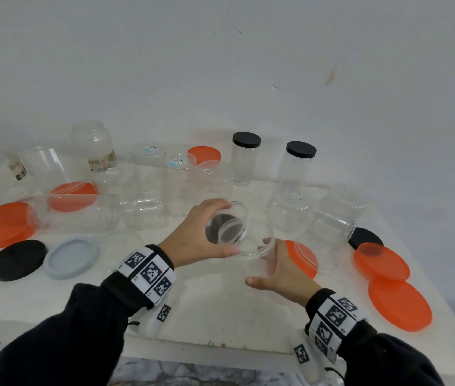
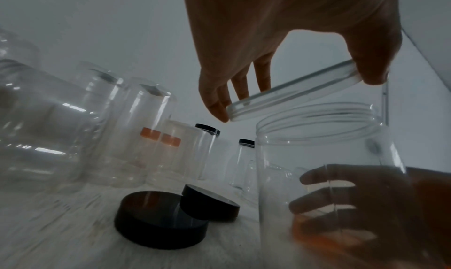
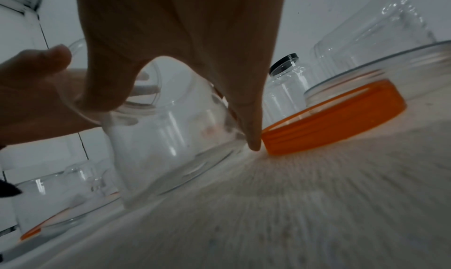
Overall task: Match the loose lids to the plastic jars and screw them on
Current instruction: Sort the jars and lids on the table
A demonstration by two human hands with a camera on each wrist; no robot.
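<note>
While our left hand pinches a clear lid by its rim, tilted just above the open mouth of a clear jar, our right hand wraps the jar's side and steadies it on the white counter; both grips are closed on their things, neither released. We judge the lid is not yet seated; lowered at this tilt, it could bite the threads crooked and jam, or skid off the rim. Clear on clear makes the threads hard to read, so a wrong-sized lid may only show once turned. An orange lid lies just beside the jar's base; a hard twist could slide the light jar into it, or into the clear jars near behind.
</note>
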